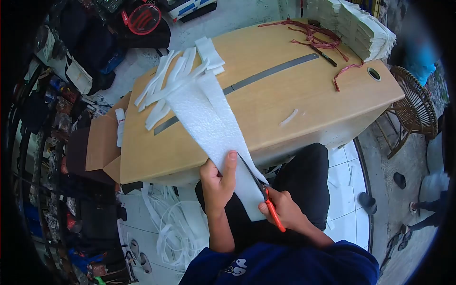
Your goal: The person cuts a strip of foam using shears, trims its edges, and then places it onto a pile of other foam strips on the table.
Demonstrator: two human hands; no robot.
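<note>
A long white foam-like sheet [209, 121] runs from the wooden table down over my lap. My left hand [219, 180] pinches the sheet at its left edge, thumb on top. In my right hand [285, 209] are scissors with red handles [271, 213], their dark blades at the sheet along a lengthwise cut near its right side. A narrow strip lies to the right of the blades. Cut white strips [164, 80] lie on the table's far left, partly under the sheet. A metal ruler [270, 72] passes beneath the sheet.
The wooden table [332, 104] bears red strings [313, 35], a black pen [324, 55] and a white stack [351, 28]. A cardboard box [102, 142] stands at left, a wicker chair [413, 102] at right. White scraps [175, 232] lie on the floor. A person's legs [427, 211] show far right.
</note>
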